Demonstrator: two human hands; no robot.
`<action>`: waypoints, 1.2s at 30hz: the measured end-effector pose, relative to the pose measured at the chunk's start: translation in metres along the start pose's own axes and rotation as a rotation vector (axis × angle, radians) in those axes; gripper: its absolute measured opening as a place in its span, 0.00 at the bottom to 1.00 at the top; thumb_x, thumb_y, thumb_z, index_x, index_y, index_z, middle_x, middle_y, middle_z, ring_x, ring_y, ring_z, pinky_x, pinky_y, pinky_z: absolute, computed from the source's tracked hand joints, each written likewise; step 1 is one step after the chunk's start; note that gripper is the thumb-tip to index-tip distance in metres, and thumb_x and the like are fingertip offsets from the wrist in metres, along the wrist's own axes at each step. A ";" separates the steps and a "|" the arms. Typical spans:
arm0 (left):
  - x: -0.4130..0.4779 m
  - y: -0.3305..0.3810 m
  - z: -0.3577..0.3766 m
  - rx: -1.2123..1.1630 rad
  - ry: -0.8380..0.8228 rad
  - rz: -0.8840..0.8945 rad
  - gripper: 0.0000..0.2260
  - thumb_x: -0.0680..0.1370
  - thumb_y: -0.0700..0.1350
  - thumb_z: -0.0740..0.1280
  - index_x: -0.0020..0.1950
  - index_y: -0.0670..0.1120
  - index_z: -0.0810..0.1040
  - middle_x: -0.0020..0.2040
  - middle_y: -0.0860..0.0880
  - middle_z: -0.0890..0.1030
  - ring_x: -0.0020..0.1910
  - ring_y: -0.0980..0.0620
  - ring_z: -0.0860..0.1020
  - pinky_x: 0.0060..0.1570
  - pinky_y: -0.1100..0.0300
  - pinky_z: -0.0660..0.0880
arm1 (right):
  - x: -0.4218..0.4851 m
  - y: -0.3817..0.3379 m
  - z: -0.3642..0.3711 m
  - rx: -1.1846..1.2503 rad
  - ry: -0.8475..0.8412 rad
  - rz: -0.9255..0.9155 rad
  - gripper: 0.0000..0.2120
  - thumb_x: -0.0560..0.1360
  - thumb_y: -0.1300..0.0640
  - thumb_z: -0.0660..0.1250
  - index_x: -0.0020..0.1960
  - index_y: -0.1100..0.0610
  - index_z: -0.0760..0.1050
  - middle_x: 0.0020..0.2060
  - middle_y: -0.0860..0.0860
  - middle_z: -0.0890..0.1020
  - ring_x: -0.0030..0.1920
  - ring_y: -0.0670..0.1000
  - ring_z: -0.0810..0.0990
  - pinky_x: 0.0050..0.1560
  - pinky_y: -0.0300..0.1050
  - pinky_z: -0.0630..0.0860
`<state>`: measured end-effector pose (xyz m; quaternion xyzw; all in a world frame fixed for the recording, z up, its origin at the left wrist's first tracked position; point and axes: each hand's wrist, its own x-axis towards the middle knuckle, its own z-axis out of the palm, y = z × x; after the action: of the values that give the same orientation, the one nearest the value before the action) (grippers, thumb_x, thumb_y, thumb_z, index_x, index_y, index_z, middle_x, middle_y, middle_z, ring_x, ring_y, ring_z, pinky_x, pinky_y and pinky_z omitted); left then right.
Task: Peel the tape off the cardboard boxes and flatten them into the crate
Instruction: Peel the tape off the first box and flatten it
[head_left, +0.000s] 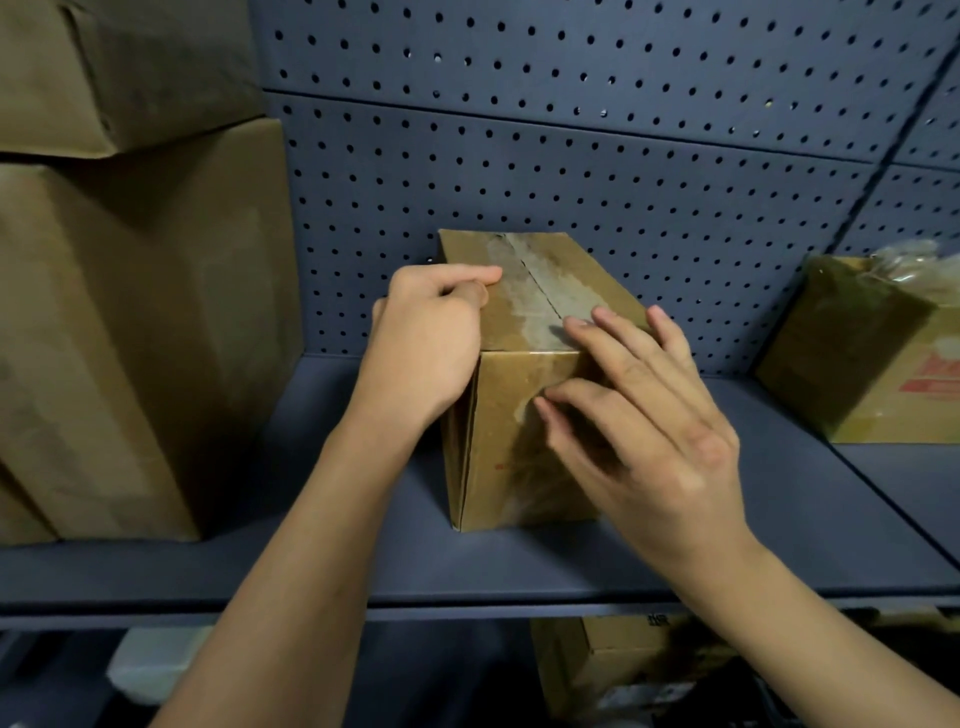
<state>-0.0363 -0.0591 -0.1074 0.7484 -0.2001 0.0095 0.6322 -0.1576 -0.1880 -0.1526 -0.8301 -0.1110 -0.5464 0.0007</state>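
The box (498, 441) stood on the shelf (519, 566), its long axis running from 5 o'clock, nearest the person, to 11 o'clock. The tape (540, 291) followed that line along the top seam. The left hand (426, 332) gripped the box's top edge at 9 o'clock of the tape, fingers curled. The right hand (649, 415) lay flat with straight fingers, touching the tape's near end, so it looked the better placed of the 2 to start peeling.
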 end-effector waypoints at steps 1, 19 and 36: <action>0.000 0.000 0.000 -0.005 0.002 0.002 0.14 0.79 0.47 0.61 0.55 0.59 0.85 0.59 0.54 0.82 0.61 0.51 0.77 0.66 0.50 0.72 | -0.001 0.000 0.001 -0.019 0.003 -0.015 0.09 0.78 0.59 0.71 0.45 0.64 0.85 0.61 0.61 0.81 0.65 0.60 0.78 0.67 0.66 0.70; -0.001 0.001 -0.002 0.002 -0.009 -0.001 0.13 0.79 0.48 0.62 0.53 0.60 0.85 0.60 0.55 0.82 0.63 0.51 0.76 0.68 0.49 0.70 | 0.009 -0.004 -0.002 -0.163 -0.065 -0.032 0.08 0.79 0.60 0.65 0.45 0.61 0.81 0.58 0.55 0.83 0.62 0.55 0.81 0.64 0.58 0.73; -0.001 0.001 -0.003 0.021 -0.025 0.014 0.13 0.79 0.48 0.62 0.55 0.58 0.85 0.58 0.55 0.83 0.60 0.52 0.78 0.67 0.51 0.71 | 0.005 -0.002 0.000 -0.079 -0.002 -0.038 0.07 0.79 0.58 0.69 0.45 0.60 0.83 0.59 0.55 0.83 0.62 0.55 0.81 0.62 0.59 0.74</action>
<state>-0.0372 -0.0563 -0.1061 0.7536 -0.2134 0.0067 0.6217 -0.1559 -0.1850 -0.1483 -0.8278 -0.1048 -0.5495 -0.0426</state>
